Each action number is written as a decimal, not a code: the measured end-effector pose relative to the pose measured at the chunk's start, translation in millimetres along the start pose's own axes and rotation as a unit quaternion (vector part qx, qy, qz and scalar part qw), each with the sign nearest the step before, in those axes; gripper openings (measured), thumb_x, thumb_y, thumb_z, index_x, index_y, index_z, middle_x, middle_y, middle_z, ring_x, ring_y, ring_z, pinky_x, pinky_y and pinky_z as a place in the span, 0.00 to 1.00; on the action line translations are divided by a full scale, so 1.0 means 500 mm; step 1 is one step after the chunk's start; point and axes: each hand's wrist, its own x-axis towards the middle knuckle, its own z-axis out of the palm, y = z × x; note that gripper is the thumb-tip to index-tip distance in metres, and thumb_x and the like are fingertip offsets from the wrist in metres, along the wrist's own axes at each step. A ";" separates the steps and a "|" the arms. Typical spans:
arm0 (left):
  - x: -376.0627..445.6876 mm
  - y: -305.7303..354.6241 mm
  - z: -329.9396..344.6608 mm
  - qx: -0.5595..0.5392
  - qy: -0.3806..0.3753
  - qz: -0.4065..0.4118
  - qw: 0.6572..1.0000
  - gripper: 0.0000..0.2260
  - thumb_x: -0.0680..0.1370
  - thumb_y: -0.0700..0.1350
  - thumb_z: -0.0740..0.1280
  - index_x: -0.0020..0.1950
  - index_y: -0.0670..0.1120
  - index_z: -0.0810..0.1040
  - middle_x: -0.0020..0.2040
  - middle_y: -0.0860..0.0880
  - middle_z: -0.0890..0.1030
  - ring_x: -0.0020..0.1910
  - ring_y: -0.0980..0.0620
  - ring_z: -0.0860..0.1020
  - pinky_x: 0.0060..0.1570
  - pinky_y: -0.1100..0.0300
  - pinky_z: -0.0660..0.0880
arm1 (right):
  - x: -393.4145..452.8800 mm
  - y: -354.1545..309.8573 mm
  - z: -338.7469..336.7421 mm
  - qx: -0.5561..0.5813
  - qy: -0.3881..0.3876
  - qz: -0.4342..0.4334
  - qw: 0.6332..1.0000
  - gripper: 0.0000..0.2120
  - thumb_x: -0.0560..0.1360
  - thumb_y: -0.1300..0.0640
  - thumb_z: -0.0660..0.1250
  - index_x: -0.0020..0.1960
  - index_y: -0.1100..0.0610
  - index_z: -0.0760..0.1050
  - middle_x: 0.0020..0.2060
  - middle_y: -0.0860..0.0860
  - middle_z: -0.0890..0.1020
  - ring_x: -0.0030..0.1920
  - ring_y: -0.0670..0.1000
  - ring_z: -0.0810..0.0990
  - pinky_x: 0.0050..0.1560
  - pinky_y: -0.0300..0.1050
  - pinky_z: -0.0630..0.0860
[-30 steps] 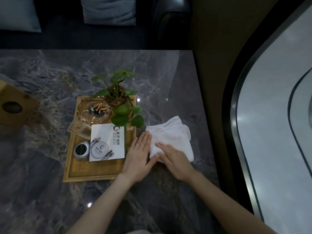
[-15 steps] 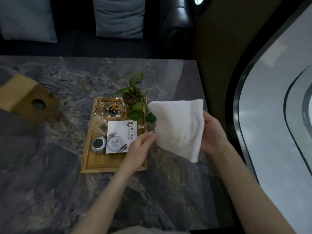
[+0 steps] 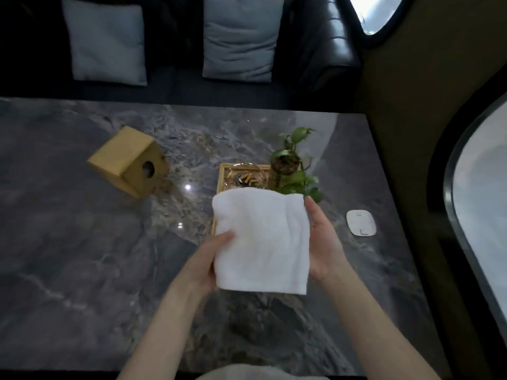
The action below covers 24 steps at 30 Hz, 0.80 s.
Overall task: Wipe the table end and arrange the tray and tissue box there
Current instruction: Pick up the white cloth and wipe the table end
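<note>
A folded white cloth (image 3: 262, 239) is held up above the dark marble table (image 3: 82, 264), one hand on each side edge. My left hand (image 3: 210, 259) grips its lower left edge. On the cloth's right edge sits my right hand (image 3: 325, 242). Behind the cloth lies the wooden tray (image 3: 222, 174), mostly hidden, with a glass ashtray (image 3: 244, 176) of cigarette butts and a small potted plant (image 3: 290, 165) showing at its far end. The wooden tissue box (image 3: 129, 161) stands tilted at an angle on the table, left of the tray.
A small white flat pad (image 3: 360, 223) lies on the table near its right end. A dark sofa with two grey cushions (image 3: 241, 37) runs along the far side. The wall with a curved window (image 3: 482, 201) borders the table's right end.
The cloth lay on the table under both hands; it has been lifted and now hangs between both hands in front of the tray. The view has pulled back, showing the tissue box fully.
</note>
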 end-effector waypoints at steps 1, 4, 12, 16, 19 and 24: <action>-0.015 0.014 -0.022 0.006 -0.001 -0.003 1.000 0.17 0.64 0.43 0.73 0.51 0.44 0.79 0.43 0.46 0.86 0.41 0.49 0.84 0.37 0.56 0.81 | 0.016 0.019 0.007 -0.009 0.004 0.007 1.000 0.25 0.75 0.40 0.56 0.58 0.58 0.78 0.52 0.57 0.84 0.51 0.57 0.83 0.55 0.53 0.77; -0.043 0.042 -0.098 0.037 0.018 0.015 0.999 0.21 0.63 0.40 0.71 0.56 0.41 0.78 0.48 0.43 0.85 0.44 0.46 0.83 0.42 0.54 0.82 | 0.061 0.074 0.023 -0.037 0.023 0.034 0.998 0.28 0.75 0.38 0.54 0.62 0.57 0.76 0.56 0.58 0.82 0.53 0.58 0.82 0.59 0.52 0.74; -0.075 0.131 -0.237 0.108 0.025 0.065 0.992 0.19 0.66 0.42 0.69 0.57 0.46 0.76 0.50 0.47 0.85 0.48 0.48 0.83 0.43 0.57 0.81 | 0.168 0.207 0.063 -0.082 0.061 0.054 0.993 0.21 0.77 0.46 0.54 0.54 0.59 0.78 0.48 0.57 0.83 0.46 0.53 0.83 0.47 0.48 0.77; -0.044 0.169 -0.330 0.118 0.040 0.053 0.991 0.19 0.66 0.40 0.68 0.56 0.48 0.76 0.47 0.50 0.85 0.45 0.51 0.83 0.42 0.59 0.81 | 0.209 0.250 0.071 -0.158 0.091 0.005 0.983 0.14 0.76 0.63 0.56 0.58 0.60 0.75 0.51 0.57 0.83 0.49 0.55 0.83 0.44 0.50 0.81; -0.011 0.169 -0.394 0.131 0.062 0.028 0.989 0.18 0.69 0.37 0.68 0.57 0.49 0.75 0.48 0.50 0.85 0.45 0.52 0.83 0.41 0.59 0.81 | 0.239 0.270 0.082 -0.283 0.130 -0.041 0.949 0.16 0.77 0.66 0.56 0.60 0.53 0.73 0.54 0.55 0.81 0.54 0.56 0.80 0.51 0.55 0.80; 0.035 0.140 -0.447 0.132 0.114 -0.001 0.985 0.13 0.75 0.37 0.63 0.59 0.46 0.74 0.54 0.47 0.81 0.48 0.50 0.81 0.48 0.55 0.78 | 0.285 0.306 0.103 -0.439 0.181 -0.081 0.876 0.17 0.78 0.66 0.56 0.59 0.48 0.71 0.54 0.50 0.79 0.55 0.52 0.78 0.60 0.56 0.75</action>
